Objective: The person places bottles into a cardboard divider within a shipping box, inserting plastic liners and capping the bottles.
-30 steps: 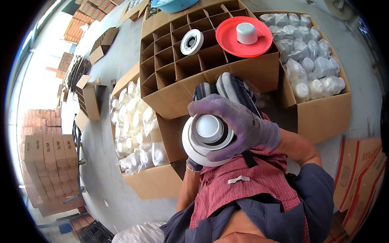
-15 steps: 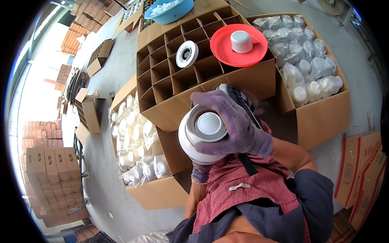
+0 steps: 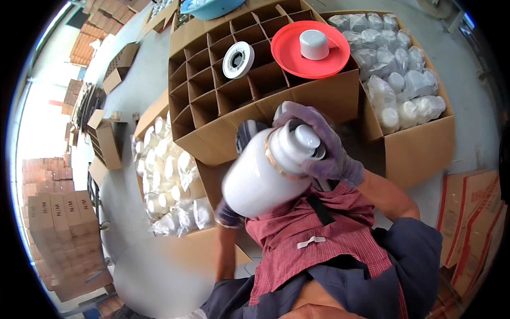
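Observation:
A white vacuum flask (image 3: 260,175) with a gold-coloured ring below its neck lies tilted in front of me, its mouth to the upper right. In the mouth sits a white stopper (image 3: 306,137). My right hand (image 3: 334,151), in a purple-grey glove, is closed round the neck, fingers over the far side and thumb on the near side. At the lower left end my gloved left hand (image 3: 228,215) holds the base, its fingers mostly hidden by the flask. Just beyond is a divided carton (image 3: 265,109), bearing a red plastic dish (image 3: 284,50) with a white cup (image 3: 314,44) and a white ring-shaped part (image 3: 238,60).
Bagged white cups fill an open carton (image 3: 419,154) on the right; another carton (image 3: 202,239) of white parts stands left. A blue basin (image 3: 218,9) sits at the far edge. Flattened cartons (image 3: 467,218) lean at right; stacked cartons (image 3: 66,234) stand left. A blurred pale patch covers the lower left.
The flask has tipped from facing up at me to lying slantwise, its base swung to the lower left. My left hand has moved left with the base; my right hand stays at the neck.

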{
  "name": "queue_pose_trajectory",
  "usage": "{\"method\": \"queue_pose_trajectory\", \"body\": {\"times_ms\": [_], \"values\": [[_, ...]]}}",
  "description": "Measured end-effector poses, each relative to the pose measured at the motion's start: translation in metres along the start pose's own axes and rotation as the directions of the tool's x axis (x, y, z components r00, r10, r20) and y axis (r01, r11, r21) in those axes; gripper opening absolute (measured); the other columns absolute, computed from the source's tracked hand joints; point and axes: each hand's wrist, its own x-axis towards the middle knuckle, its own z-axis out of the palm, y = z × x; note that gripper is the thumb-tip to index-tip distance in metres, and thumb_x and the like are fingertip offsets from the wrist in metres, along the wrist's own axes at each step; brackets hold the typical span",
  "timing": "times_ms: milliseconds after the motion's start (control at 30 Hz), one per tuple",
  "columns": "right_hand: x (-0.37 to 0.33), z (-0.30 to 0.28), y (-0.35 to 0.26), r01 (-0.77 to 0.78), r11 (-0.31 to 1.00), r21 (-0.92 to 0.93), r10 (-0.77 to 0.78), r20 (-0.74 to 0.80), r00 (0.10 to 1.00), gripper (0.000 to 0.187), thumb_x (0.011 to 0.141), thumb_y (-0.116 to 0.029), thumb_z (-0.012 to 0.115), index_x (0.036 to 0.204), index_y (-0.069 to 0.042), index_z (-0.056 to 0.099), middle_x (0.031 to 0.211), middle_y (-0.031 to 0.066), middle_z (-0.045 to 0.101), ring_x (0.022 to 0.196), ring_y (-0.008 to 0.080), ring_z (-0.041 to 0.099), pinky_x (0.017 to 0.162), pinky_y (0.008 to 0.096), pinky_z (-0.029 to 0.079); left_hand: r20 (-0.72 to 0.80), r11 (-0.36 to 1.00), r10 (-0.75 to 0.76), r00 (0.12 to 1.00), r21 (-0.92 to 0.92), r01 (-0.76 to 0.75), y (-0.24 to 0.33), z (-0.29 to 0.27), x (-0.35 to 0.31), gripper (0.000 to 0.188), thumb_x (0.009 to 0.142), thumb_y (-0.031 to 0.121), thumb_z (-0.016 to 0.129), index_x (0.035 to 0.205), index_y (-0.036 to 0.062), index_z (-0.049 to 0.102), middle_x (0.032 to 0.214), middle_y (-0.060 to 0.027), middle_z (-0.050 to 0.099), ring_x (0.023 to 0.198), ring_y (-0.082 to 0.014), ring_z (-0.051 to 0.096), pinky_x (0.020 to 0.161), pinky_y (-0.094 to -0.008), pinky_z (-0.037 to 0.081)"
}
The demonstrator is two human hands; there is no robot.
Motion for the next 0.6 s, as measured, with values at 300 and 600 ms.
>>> {"method": "queue_pose_trajectory", "body": {"times_ms": [300,600], "values": [[-0.075,-0.026,-0.017,-0.565,0.619,-0.545,0.781,0.351,0.517,0.051,0.082,-0.033,0.070,0.117,0.001,0.056,0.107,0.0143,0.062,0.095,0.0263,0.062,0.088,0.0398,0.048,0.466,0.237,-0.310,0.829,0.882,-0.407,0.143,0.127,0.019,0.049,0.085,0.025,0.066,0.125,-0.0015,0.055,0.108,-0.0152,0.062,0.097,-0.0229,0.064,0.088,-0.0344,0.051],[0.038,-0.015,0.046,-0.329,0.866,-0.377,0.469,0.841,0.270,0.050,0.071,-0.025,0.078,0.109,-0.001,0.055,0.098,0.0146,0.060,0.095,0.0265,0.061,0.083,0.0362,0.050,0.695,-0.017,-0.457,0.555,0.618,-0.786,0.051,0.150,0.032,0.063,0.073,0.038,0.070,0.122,0.0014,0.056,0.120,-0.0202,0.055,0.114,-0.0359,0.053,0.098,-0.0381,0.045]]}}
